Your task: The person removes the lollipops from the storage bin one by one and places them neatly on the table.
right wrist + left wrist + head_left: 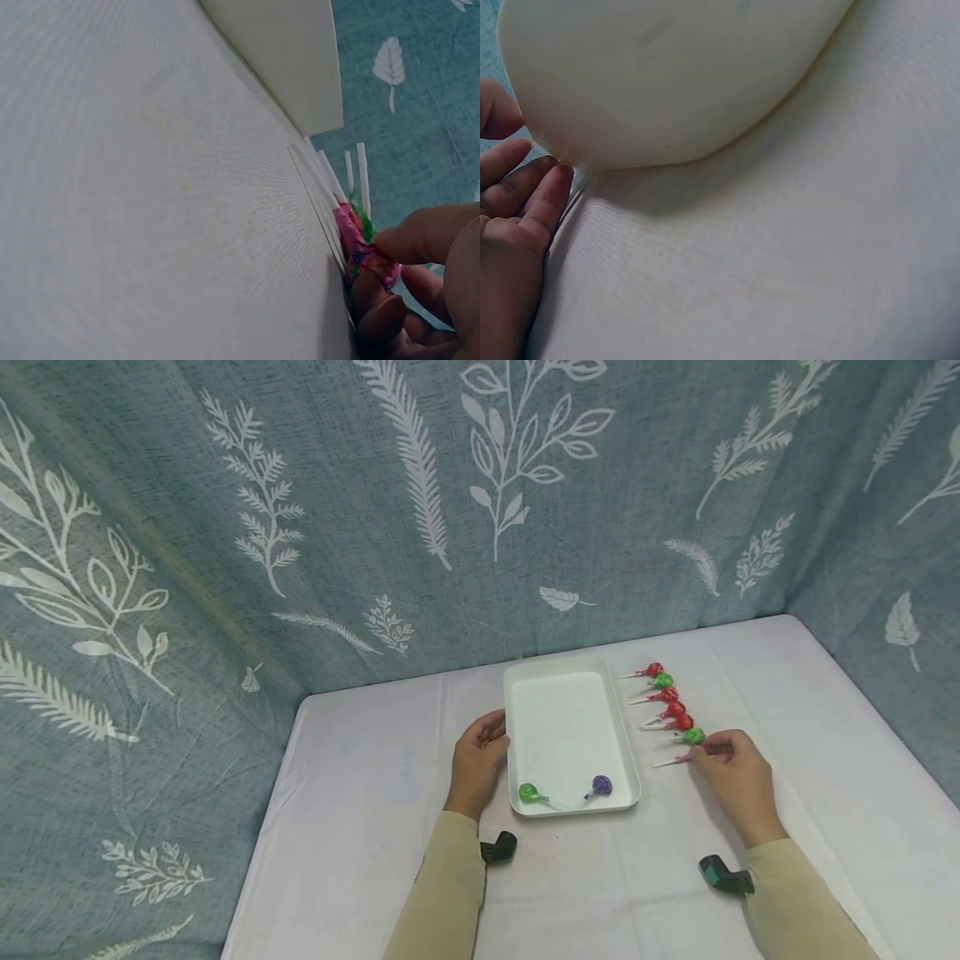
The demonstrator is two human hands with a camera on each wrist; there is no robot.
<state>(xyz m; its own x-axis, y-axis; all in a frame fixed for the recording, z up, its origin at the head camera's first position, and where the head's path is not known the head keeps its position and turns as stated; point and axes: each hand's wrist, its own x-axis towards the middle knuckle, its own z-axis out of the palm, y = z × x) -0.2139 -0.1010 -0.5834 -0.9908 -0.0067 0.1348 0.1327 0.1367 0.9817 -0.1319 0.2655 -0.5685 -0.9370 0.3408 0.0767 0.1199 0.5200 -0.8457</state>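
A white rectangular tray [566, 727] lies on the table with a green lollipop [528, 792] and a purple lollipop [602, 786] near its front edge. My left hand [478, 762] is at the tray's left side, its fingertips [561, 174] touching the outer wall. To the right of the tray, my right hand [738, 781] pinches the head of a pink lollipop [346, 225] between thumb and fingers, its white stick pointing left toward the tray. This lollipop is at the near end of a column of red and green lollipops [693, 737].
Several wrapped lollipops [663, 695] lie side by side along the tray's right, sticks toward it. A white cloth [375, 802] covers the table. Patterned blue-green curtains [330, 527] hang behind and at both sides. Black wrist devices [726, 875] are on both sleeves.
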